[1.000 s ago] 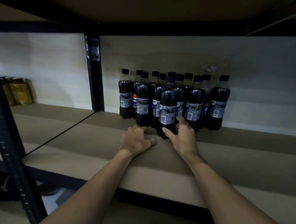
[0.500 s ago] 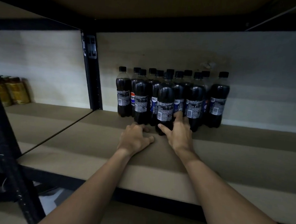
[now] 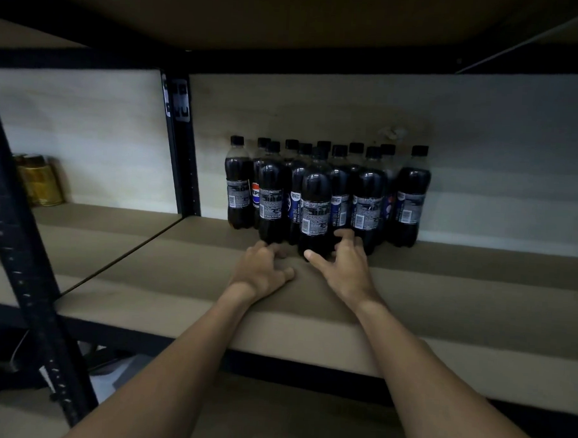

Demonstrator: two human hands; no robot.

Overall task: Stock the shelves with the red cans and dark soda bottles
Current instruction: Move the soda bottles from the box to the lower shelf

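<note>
Gripping low, your right hand (image 3: pixel 345 272) curls thumb and fingers round the base of the front bottle (image 3: pixel 315 203), upright on the shelf (image 3: pixel 444 294) before the other dark soda bottles (image 3: pixel 413 192); your left hand (image 3: pixel 261 271) rests curled, holding nothing. Judged full, heavy, slick: grasp the labelled waist.

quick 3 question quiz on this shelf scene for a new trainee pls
1. True or false: the right hand has its grip on the front bottle near the cap.
2. Where do the gold containers stand? A) far left B) far right C) beside the front bottle
3. Fill in: the left hand rests on the ____.

Key: 1 false, the grip is near the base. 2 A. 3 shelf.
</note>
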